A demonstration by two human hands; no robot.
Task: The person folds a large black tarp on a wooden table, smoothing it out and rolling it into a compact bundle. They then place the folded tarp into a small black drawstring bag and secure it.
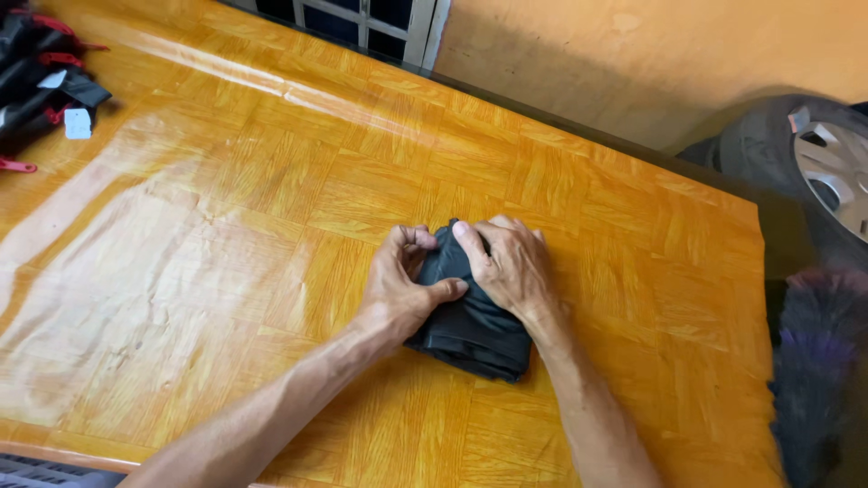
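A small folded bundle of black cloth (pixel 472 333) lies on the glossy orange wood-pattern table (pixel 235 226), right of the middle. My left hand (pixel 404 285) grips its left side, thumb pressed across the top. My right hand (pixel 508 267) covers the far right part, fingers curled over the far edge and thumb tucked into a fold. Both hands press the bundle down against the table. The far end of the cloth is hidden under my fingers.
A pile of black items with red trim and a white tag (pixel 41 77) sits at the far left corner. A car wheel with a silver hubcap (pixel 818 167) stands beyond the table's right edge. A dark fuzzy thing (pixel 818 361) lies at the right.
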